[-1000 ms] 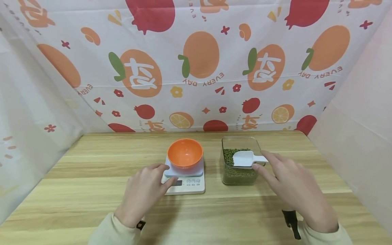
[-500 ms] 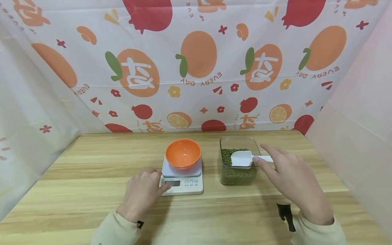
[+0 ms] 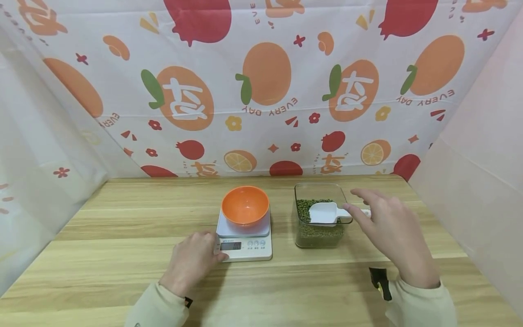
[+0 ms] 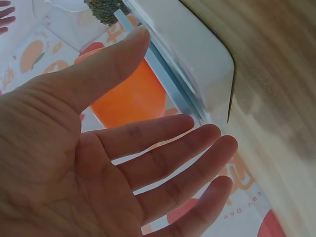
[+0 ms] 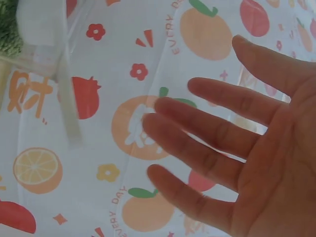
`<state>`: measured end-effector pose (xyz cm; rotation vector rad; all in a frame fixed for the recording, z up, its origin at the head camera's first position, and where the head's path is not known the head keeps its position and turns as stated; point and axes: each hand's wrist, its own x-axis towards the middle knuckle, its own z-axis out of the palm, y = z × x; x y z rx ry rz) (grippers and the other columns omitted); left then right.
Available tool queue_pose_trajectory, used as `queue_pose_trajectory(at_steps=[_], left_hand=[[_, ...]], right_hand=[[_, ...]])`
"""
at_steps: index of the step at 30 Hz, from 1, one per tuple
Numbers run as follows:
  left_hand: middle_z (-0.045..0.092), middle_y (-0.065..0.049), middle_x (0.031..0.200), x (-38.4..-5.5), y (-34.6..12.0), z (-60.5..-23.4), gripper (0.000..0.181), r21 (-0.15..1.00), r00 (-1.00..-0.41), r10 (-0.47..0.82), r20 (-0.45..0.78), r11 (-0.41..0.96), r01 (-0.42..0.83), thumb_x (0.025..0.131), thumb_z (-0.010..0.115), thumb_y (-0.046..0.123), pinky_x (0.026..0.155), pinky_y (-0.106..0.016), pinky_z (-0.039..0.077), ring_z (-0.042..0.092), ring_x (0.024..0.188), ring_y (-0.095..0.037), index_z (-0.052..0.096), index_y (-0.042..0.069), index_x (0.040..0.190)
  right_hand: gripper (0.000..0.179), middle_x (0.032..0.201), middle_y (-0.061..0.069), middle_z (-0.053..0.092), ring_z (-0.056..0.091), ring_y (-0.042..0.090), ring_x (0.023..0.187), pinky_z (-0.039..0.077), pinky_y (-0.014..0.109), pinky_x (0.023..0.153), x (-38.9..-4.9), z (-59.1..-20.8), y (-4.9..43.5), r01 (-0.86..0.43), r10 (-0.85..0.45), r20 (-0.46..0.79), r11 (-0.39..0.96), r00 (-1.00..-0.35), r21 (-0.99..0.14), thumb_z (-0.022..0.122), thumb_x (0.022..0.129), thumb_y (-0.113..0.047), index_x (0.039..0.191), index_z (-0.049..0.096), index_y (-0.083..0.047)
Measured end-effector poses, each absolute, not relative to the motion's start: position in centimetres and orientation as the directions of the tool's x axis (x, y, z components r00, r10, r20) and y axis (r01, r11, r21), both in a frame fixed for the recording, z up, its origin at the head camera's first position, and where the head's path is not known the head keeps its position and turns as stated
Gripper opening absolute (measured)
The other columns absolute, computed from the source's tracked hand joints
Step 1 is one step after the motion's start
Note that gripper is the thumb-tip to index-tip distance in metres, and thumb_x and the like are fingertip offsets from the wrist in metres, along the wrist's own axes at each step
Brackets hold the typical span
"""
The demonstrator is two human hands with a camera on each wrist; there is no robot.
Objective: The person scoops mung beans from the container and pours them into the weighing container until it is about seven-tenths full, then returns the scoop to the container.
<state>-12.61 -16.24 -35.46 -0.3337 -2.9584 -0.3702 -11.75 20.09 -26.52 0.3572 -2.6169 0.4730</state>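
An orange bowl (image 3: 245,206) sits on the platform of a white digital kitchen scale (image 3: 260,254). Beside the scale's left front corner is my left hand (image 3: 192,262). In the left wrist view its fingers (image 4: 163,160) are loosely extended at the scale's side; whether they touch it I cannot tell. Right of the scale stands a clear square container (image 3: 320,240) with green beans, likely mung beans (image 3: 304,209). A white scoop (image 3: 323,213) lies in it, handle over the right rim. My right hand (image 3: 394,231) hovers by that handle, fingers spread and holding nothing in the right wrist view.
The wooden tabletop (image 3: 286,290) runs under everything. A fruit-print cloth (image 3: 269,131) hangs along its back edge, and pale sheets (image 3: 470,159) close off the left and right sides.
My left hand has moved down and left along the scale, uncovering its display. The right hand has let go of the scoop's handle and drawn back slightly right; the scoop stays on the container.
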Motion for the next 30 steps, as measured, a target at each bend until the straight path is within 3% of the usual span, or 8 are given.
queue_pose_trajectory(at_steps=[4, 14, 30], left_hand=[[0.049, 0.003, 0.064, -12.7, -16.2, -35.7, 0.034, 0.241, -0.967, 0.203, 0.156, 0.941, 0.237, 0.072, 0.092, 0.025, 0.046, -0.038, 0.043, 0.047, 0.056, -0.016, 0.062, 0.01, 0.074], [0.05, 0.001, 0.065, -12.8, -16.3, -35.9, 0.032, 0.27, -0.967, 0.207, 0.146, 0.933, 0.24, 0.071, 0.093, 0.021, 0.046, -0.034, 0.041, 0.045, 0.055, -0.016, 0.063, 0.008, 0.074], [0.053, 0.001, 0.064, -13.0, -16.2, -36.5, 0.03, 0.31, -0.963, 0.221, 0.156, 0.914, 0.26, 0.071, 0.093, 0.019, 0.047, -0.035, 0.042, 0.045, 0.054, -0.016, 0.066, 0.007, 0.076]], right_hand=[[0.03, 0.102, 0.016, 0.074, 0.068, 0.031, 0.071, 0.05, 0.044, 0.054, -12.4, -27.0, 20.5, -0.377, -0.193, 0.551, 0.894, -0.812, -0.243, 0.081, 0.087, -0.015, 0.112, 0.074, -0.002], [0.028, 0.106, 0.02, 0.073, 0.066, 0.031, 0.069, 0.05, 0.047, 0.058, -13.7, -27.7, 21.3, -0.376, -0.208, 0.529, 0.897, -0.823, -0.233, 0.083, 0.083, -0.011, 0.109, 0.075, -0.002], [0.03, 0.113, 0.021, 0.07, 0.068, 0.039, 0.092, 0.053, 0.057, 0.076, -15.3, -28.9, 21.7, -0.341, -0.216, 0.386, 0.893, -0.897, -0.294, 0.08, 0.086, -0.012, 0.113, 0.073, 0.0]])
